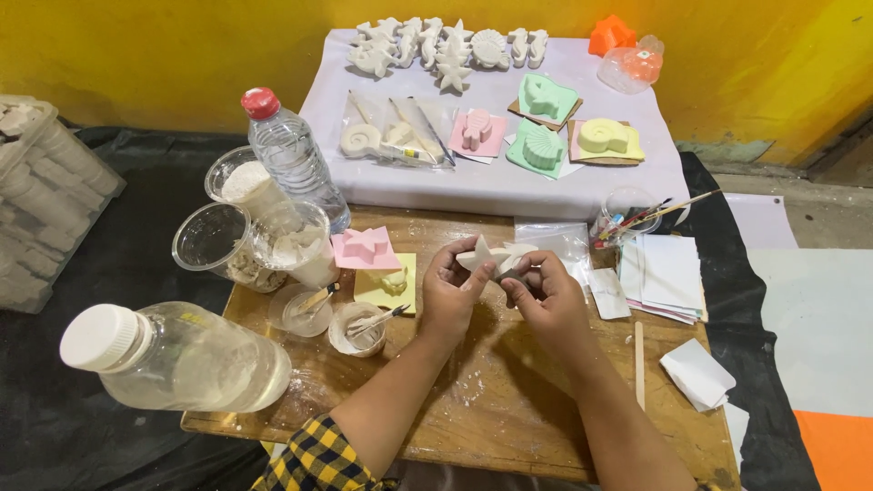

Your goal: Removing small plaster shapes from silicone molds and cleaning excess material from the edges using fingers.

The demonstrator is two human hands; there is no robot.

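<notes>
A wooden board [509, 400] fills the lower centre; a big clear bottle [182, 359] lies lower left. At mid-frame, the left hand [450, 291] and right hand [546, 291] both pinch a white plaster star [489, 256] (fingers closed around its edges).

Two bare forearms came up from the bottom edge, ending in the left hand [452, 289] and the right hand [546, 295], both ungloved, with no rings, watch or bracelet showing. On the left arm sat a checked sleeve [316, 459] in dark navy and yellow plaid, pushed up to about the elbow in a bunched cuff. The right arm was uncovered as far as the frame showed it.
</notes>
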